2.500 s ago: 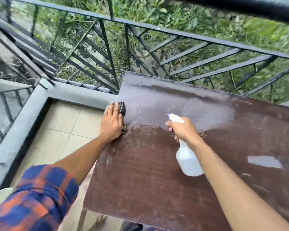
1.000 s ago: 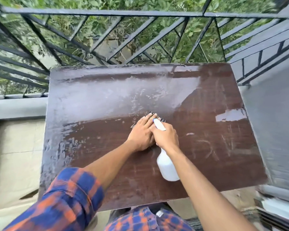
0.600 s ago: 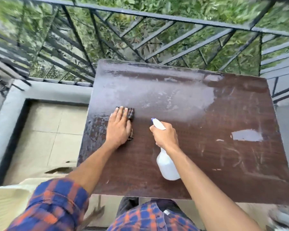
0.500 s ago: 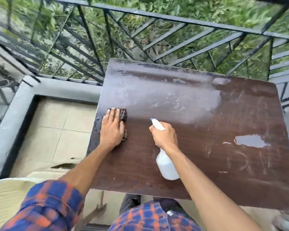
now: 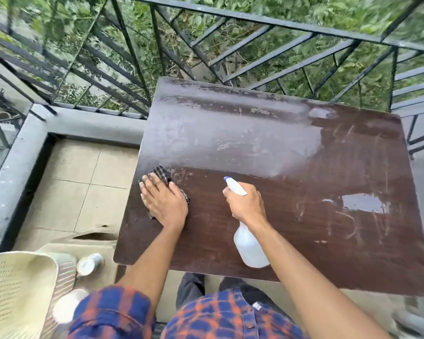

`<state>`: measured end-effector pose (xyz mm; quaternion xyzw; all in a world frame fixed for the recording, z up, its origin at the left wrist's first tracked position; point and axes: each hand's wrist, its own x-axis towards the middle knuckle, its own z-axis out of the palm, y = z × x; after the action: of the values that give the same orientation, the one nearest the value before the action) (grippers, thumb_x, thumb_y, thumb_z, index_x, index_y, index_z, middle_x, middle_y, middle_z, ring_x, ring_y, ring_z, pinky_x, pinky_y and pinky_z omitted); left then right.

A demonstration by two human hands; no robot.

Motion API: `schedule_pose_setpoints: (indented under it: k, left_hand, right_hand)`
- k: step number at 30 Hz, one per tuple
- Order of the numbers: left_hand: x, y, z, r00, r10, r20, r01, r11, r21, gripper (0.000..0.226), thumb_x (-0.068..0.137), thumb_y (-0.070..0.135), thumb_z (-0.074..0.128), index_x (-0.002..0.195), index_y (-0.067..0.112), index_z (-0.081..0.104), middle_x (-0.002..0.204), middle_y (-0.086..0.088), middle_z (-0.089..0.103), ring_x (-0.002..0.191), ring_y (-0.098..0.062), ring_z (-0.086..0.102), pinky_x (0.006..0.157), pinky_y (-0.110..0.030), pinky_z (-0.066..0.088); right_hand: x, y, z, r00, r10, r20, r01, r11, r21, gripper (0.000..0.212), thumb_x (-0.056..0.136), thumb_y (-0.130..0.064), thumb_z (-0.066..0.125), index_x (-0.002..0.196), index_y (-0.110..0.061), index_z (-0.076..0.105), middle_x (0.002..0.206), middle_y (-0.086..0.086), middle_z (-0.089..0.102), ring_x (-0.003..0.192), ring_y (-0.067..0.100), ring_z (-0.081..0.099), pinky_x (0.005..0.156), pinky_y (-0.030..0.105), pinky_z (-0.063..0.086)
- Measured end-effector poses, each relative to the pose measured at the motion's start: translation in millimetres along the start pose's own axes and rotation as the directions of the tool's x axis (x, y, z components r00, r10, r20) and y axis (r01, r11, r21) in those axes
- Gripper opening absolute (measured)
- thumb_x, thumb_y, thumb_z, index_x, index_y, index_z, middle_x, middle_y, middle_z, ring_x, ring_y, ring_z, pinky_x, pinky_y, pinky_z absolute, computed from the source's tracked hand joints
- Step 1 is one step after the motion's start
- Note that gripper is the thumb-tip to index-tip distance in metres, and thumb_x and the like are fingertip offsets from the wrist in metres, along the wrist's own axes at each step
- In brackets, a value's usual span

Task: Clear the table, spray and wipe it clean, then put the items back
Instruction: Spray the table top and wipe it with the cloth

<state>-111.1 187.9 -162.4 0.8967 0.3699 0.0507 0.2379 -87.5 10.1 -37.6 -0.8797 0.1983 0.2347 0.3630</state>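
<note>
While the left hand (image 5: 163,204) is pressing 1 checked cloth (image 5: 162,174) flat with its grip spread, the right hand (image 5: 246,204) is keeping its grip wrapped around 1 spray bottle (image 5: 249,245).

Beyond both grips, a hazy film is covering the far half of the tabletop (image 5: 328,253); wiping so close to the left edge is risking the cloth sliding off, and wet streaks may be drying unwiped. Below the left grip, 2 small containers (image 5: 88,264) are waiting beside 1 basket (image 5: 15,294).

table (image 5: 304,231): glossy dark wood-grain | cloth (image 5: 162,174): checked fabric | spray bottle (image 5: 250,248): white plastic
</note>
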Motion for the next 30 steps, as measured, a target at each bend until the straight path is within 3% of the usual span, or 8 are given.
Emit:
schedule_pose_setpoints:
  k: [4,7,12,17,20,22,25,30]
  left_hand:
    - [-37,43,27,0.982,0.18,0.066,-0.182,0.983,0.03,0.061,0.1,0.034,0.04,0.153,0.005,0.032,0.159,-0.018,0.031,0.148,-0.037,0.025,0.119,-0.051,0.022]
    - [-79,86,54,0.907,0.389,0.161,-0.397,0.918,0.015,0.062,0.098,0.035,0.042,0.152,0.007,0.035,0.159,-0.016,0.033,0.148,-0.036,0.027,0.118,-0.05,0.024]
    - [-154,150,90,0.593,0.714,0.372,-0.746,0.661,-0.078,0.06,0.098,0.037,0.039,0.152,0.01,0.04,0.16,-0.011,0.034,0.149,-0.031,0.026,0.118,-0.049,0.028]
    - [-171,159,96,0.469,0.771,0.43,-0.819,0.562,-0.113,0.061,0.096,0.036,0.042,0.153,0.012,0.038,0.161,-0.009,0.033,0.151,-0.029,0.024,0.12,-0.048,0.025]
    - [-162,142,84,0.314,0.837,0.447,-0.897,0.416,-0.149,0.061,0.097,0.035,0.045,0.153,0.013,0.037,0.161,-0.007,0.032,0.151,-0.027,0.022,0.119,-0.048,0.026]
    - [-159,121,71,0.252,0.855,0.453,-0.916,0.362,-0.174,0.061,0.096,0.035,0.045,0.154,0.015,0.037,0.162,-0.005,0.031,0.152,-0.025,0.021,0.12,-0.046,0.025]
    - [-155,81,50,0.275,0.861,0.428,-0.911,0.375,-0.17,0.061,0.097,0.034,0.047,0.154,0.015,0.037,0.163,-0.005,0.029,0.153,-0.023,0.019,0.122,-0.044,0.023]
    - [-132,18,14,0.475,0.817,0.326,-0.839,0.532,-0.111,0.059,0.096,0.03,0.053,0.151,0.013,0.042,0.16,-0.009,0.035,0.15,-0.027,0.027,0.117,-0.049,0.03]
  right_hand:
    - [10,39,-34,0.997,0.058,-0.049,-0.055,0.997,0.059,0.029,0.075,-0.043,0.057,0.084,-0.016,0.063,0.07,0.003,0.068,0.072,0.036,0.072,0.075,0.05,0.064]
    - [15,71,-64,0.99,0.102,-0.095,-0.089,0.988,0.129,0.032,0.074,-0.045,0.057,0.085,-0.017,0.066,0.072,0.004,0.071,0.074,0.036,0.071,0.072,0.052,0.065]
    - [13,119,-110,0.97,0.194,-0.143,-0.16,0.962,0.221,0.023,0.071,-0.042,0.059,0.08,-0.025,0.072,0.073,0.004,0.074,0.075,0.038,0.071,0.074,0.05,0.064]
    - [3,158,-126,0.957,0.252,-0.145,-0.212,0.947,0.243,0.018,0.07,-0.045,0.06,0.07,-0.028,0.067,0.064,0.001,0.066,0.076,0.041,0.073,0.075,0.049,0.063]
    - [0,171,-120,0.96,0.252,-0.119,-0.212,0.938,0.275,0.025,0.066,-0.05,0.061,0.076,-0.03,0.072,0.072,0.005,0.074,0.077,0.041,0.073,0.073,0.051,0.063]
    - [-5,170,-111,0.972,0.227,-0.068,-0.202,0.944,0.261,0.019,0.068,-0.048,0.062,0.075,-0.034,0.072,0.073,0.005,0.076,0.079,0.039,0.073,0.073,0.052,0.064]
    - [-14,163,-93,0.986,0.167,0.003,-0.164,0.963,0.213,0.015,0.071,-0.049,0.063,0.075,-0.036,0.07,0.076,0.005,0.076,0.079,0.039,0.073,0.073,0.05,0.064]
    - [-25,138,-58,0.991,0.093,0.094,-0.107,0.982,0.157,0.017,0.07,-0.047,0.062,0.078,-0.036,0.071,0.077,0.007,0.077,0.078,0.04,0.075,0.073,0.052,0.064]
